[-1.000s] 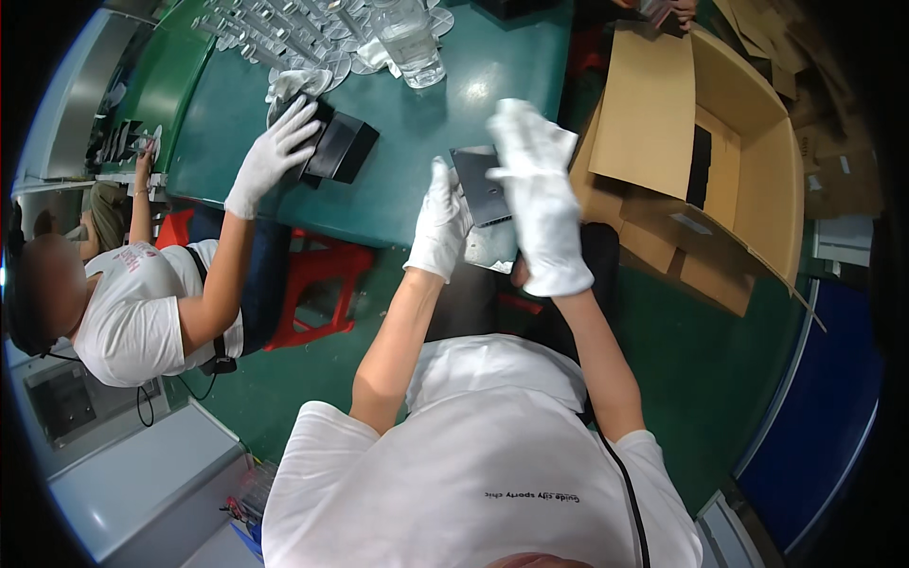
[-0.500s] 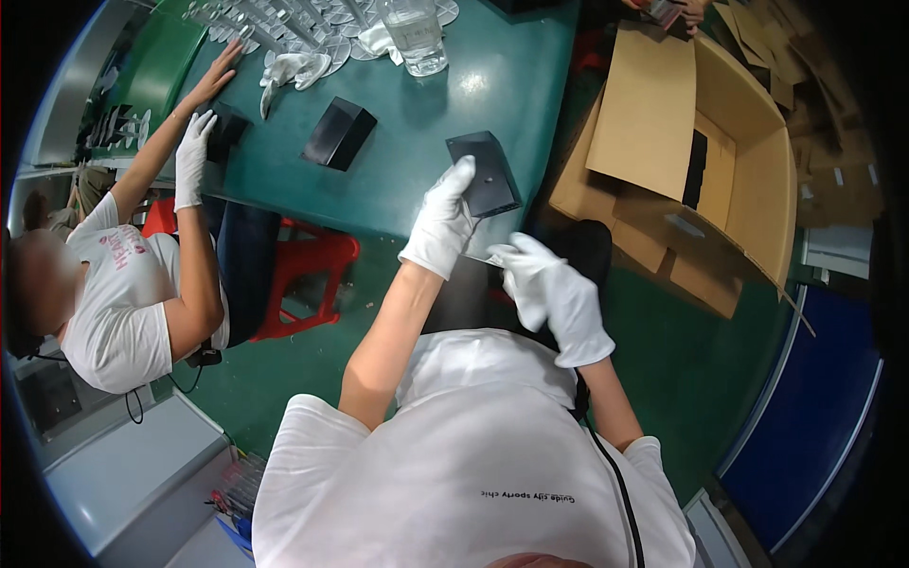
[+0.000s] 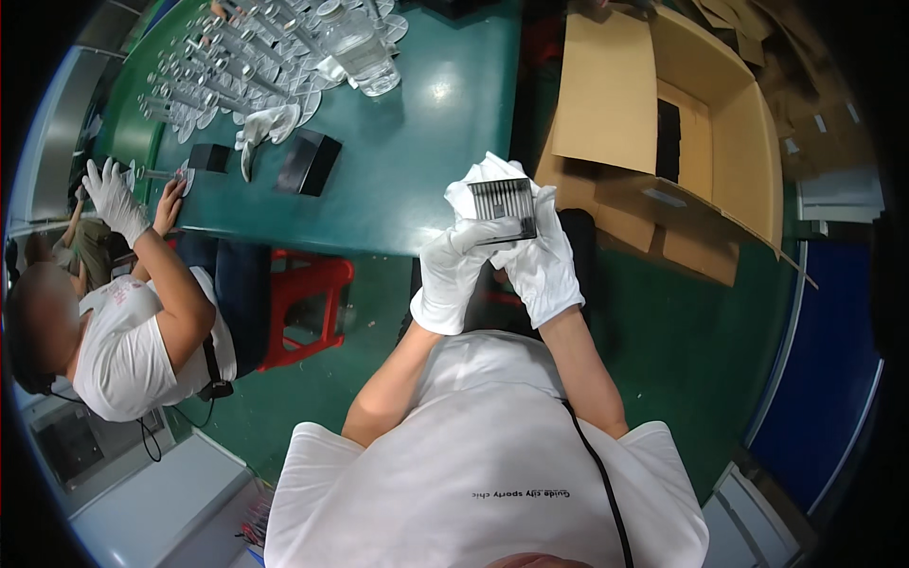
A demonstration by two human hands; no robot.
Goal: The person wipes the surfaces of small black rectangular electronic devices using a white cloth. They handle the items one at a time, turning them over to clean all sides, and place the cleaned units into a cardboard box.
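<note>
A black block-shaped part (image 3: 504,204), its ribbed, slatted face turned up toward me, is held in front of me at the table's near edge. My left hand (image 3: 453,275), in a white glove, is closed on its left and lower side, with fingers lying across the lower edge. My right hand (image 3: 544,270), gloved too, closes around the right side and underside. White cloth (image 3: 483,176) shows bunched behind the block's far edge; which fingers press on it is hidden. Another black block (image 3: 308,163) rests on the green table, left of my hands.
The green table (image 3: 398,170) carries a clear bottle of liquid (image 3: 358,47), many upright clear stems on round bases (image 3: 222,66), a crumpled glove (image 3: 270,125) and a smaller black block (image 3: 209,157). A co-worker (image 3: 142,322) sits left by a red stool (image 3: 312,303). An open cardboard box (image 3: 606,85) stands right.
The block has turned from its smooth face to its ribbed one and come closer to me. My right hand has joined my left on it. The co-worker's gloved hand has moved left.
</note>
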